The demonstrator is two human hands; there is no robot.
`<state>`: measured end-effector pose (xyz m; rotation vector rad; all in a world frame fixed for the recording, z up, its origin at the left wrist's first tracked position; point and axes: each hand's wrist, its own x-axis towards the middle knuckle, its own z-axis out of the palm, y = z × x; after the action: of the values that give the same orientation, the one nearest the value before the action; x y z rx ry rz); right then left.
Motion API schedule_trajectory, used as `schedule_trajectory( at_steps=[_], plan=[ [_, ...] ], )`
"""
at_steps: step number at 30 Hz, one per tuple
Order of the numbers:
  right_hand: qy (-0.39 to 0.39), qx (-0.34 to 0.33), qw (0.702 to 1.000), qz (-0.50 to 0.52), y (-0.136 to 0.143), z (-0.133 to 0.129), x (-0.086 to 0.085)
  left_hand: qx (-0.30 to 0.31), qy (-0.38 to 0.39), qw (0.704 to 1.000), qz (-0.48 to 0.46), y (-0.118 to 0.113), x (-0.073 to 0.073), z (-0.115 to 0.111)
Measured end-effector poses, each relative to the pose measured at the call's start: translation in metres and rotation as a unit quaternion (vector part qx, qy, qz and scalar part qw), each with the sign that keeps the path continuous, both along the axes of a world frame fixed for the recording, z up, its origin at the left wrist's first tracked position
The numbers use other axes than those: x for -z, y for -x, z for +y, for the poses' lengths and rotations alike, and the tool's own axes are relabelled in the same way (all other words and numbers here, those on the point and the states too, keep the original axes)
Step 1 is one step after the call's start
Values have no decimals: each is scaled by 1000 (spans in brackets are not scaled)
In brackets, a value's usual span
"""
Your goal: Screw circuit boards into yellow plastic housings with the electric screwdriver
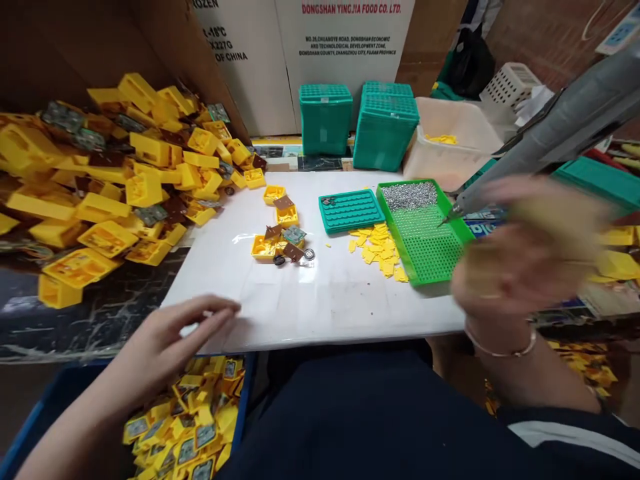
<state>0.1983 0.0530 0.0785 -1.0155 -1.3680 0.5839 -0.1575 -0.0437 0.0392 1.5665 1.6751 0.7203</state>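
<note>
My left hand (pixel 195 327) rests at the front edge of the white work surface (pixel 310 307), fingers stretched out and the thumb apart from them, with nothing held. On the right my right hand (pixel 515 260) is raised and smeared by motion. A yellowish blur shows at its fingers, and I cannot make out whether it is a held thing. Behind that hand slants a grey, tape-wrapped tool (pixel 540 140) with a thin pointed bit, like a power screwdriver. Several open yellow plastic cases (pixel 263 247) with brown plates, a circuit board (pixel 294 235) and small black discs (pixel 309 254) lie mid-surface.
A green perforated tray (pixel 415 270) holds many small screws (pixel 410 195). Beside it are a teal ridged tray (pixel 351 212) and loose yellow flat pieces (pixel 383 250). Yellow cases heap (pixel 150 153) at left; a blue bin (pixel 247 387) below holds more. Teal boxes (pixel 325 120) stand behind.
</note>
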Motion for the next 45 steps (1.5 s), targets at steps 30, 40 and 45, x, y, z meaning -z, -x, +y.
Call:
schedule_trajectory(
  at_steps=[30,40,45],
  plan=[
    [123,-251,944,-173,57,9,51,-36,-82,996,7,-19,30,85],
    [82,-144,880,-445,15,-33,92,218,-317,898,212,-58,34,49],
    [24,-101,851,-514,12,-37,98,280,-287,870,288,-73,39,45]
  ],
)
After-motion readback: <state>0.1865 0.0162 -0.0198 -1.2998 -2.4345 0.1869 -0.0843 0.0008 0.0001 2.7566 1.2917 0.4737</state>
